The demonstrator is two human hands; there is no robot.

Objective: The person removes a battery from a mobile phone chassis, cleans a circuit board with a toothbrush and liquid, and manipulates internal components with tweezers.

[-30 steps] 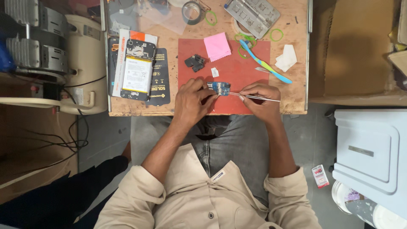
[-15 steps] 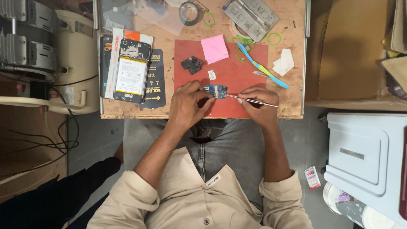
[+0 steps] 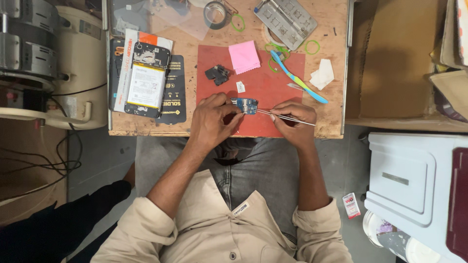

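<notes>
Circuit board (image 3: 245,104) at left hand (image 3: 212,119) fingertips

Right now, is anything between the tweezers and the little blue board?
Nothing visible. The right hand aims the tweezers tips at the blue circuit board, which the left hand holds on the red mat.

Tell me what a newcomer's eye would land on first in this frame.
First, the two hands at the near edge of the red mat: the left hand pinches a small blue circuit board while the right hand holds metal tweezers with the tips at the board. To the left on the wooden table lies an opened phone with its battery showing, and a pink sticky pad sits at the mat's far edge.
</notes>
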